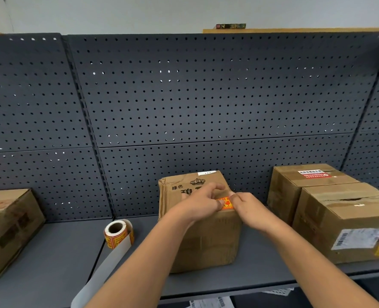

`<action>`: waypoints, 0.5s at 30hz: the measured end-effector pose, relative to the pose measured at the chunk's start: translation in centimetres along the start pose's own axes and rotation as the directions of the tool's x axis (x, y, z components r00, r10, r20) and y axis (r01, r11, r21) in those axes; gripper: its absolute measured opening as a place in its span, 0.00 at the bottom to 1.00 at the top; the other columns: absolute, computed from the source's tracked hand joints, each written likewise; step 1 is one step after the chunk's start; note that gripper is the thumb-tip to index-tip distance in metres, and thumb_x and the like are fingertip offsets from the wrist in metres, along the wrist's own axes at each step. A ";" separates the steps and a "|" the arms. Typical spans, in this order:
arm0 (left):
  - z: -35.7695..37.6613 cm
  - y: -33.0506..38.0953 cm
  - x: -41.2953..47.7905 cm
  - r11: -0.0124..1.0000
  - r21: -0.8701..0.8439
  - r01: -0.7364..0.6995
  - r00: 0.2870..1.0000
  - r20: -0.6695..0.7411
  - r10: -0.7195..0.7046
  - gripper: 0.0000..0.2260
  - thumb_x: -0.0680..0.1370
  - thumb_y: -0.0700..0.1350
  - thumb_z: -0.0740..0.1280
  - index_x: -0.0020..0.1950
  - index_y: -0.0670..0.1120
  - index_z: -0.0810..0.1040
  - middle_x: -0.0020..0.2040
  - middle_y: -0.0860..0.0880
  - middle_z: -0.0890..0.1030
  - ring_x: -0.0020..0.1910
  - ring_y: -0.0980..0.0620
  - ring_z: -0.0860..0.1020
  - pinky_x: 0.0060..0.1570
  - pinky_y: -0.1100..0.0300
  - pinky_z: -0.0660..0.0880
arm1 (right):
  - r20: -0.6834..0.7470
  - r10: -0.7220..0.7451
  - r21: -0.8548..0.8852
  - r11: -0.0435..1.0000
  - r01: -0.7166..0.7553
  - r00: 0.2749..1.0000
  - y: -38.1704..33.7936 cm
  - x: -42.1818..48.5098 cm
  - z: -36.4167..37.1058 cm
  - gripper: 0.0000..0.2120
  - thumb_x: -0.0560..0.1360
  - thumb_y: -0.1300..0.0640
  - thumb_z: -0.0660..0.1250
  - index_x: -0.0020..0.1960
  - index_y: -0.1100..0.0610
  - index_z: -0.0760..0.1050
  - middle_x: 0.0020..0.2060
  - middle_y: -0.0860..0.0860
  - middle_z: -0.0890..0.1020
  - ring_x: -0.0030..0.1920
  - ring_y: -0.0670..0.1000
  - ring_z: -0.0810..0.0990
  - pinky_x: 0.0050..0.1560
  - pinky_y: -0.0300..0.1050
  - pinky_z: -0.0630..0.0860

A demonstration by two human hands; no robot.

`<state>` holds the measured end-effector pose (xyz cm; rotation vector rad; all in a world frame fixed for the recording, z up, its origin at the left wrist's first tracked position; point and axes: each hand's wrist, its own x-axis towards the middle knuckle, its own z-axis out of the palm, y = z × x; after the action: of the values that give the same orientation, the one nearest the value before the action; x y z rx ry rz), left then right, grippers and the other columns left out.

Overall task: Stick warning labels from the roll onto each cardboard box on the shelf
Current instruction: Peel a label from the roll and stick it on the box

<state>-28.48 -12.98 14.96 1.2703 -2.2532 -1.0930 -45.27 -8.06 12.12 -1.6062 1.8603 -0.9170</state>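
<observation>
While both forearms reach in from below and converge, the left hand [203, 202] lies over the top of the middle cardboard box [206, 241], fingers spread and fairly straight, one fingertip on the left end of the orange warning label [226, 203]. Right hand [251, 208] meets the label's right end, fingers bent; pressing or pinching, cannot tell. Label sits at the box's top front edge. Label roll [117, 233] stands on the shelf [50, 252] left of the box, white backing strip [108, 263] trailing toward the front edge.
</observation>
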 end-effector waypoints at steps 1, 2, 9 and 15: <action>0.0 -0.2 -0.1 1.000 -0.010 -0.007 1.000 0.002 0.007 0.20 0.82 0.50 0.66 0.72 0.63 0.69 0.50 0.57 0.74 0.64 0.46 0.74 0.76 0.35 0.56 | -0.007 0.003 0.000 1.000 -0.003 1.000 -0.1 0.1 0.0 0.23 0.87 0.47 0.51 0.50 0.57 0.79 0.38 0.50 0.78 0.41 0.49 0.76 0.42 0.46 0.70; -0.2 -0.3 -0.2 1.000 -0.013 -0.018 1.000 -0.002 0.018 0.19 0.82 0.48 0.65 0.72 0.63 0.70 0.50 0.57 0.74 0.63 0.46 0.74 0.75 0.36 0.58 | -0.017 0.006 0.001 1.000 -0.006 1.000 -0.2 0.1 0.1 0.23 0.87 0.47 0.51 0.47 0.58 0.79 0.36 0.50 0.77 0.39 0.49 0.75 0.41 0.46 0.69; -3.3 -1.1 -2.2 0.963 -0.206 -0.175 0.965 -0.228 0.127 0.14 0.85 0.42 0.63 0.67 0.56 0.77 0.56 0.54 0.77 0.51 0.55 0.78 0.46 0.65 0.75 | -0.032 0.091 -0.024 0.996 -0.091 0.995 -0.1 0.6 -0.6 0.34 0.83 0.33 0.52 0.43 0.61 0.80 0.36 0.54 0.79 0.38 0.52 0.79 0.42 0.47 0.71; -2.5 -0.7 -2.5 0.985 0.128 -0.114 0.980 -0.146 0.132 0.20 0.85 0.60 0.59 0.74 0.56 0.75 0.69 0.54 0.76 0.69 0.52 0.72 0.67 0.53 0.72 | -0.023 0.084 -0.015 0.996 -0.084 0.996 -1.1 0.7 -0.8 0.31 0.80 0.30 0.55 0.49 0.54 0.84 0.44 0.53 0.85 0.46 0.52 0.83 0.43 0.46 0.75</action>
<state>-25.16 -12.29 16.25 1.1978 -2.2745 -0.7989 -45.28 -8.68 13.46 -1.5204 1.9395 -0.8888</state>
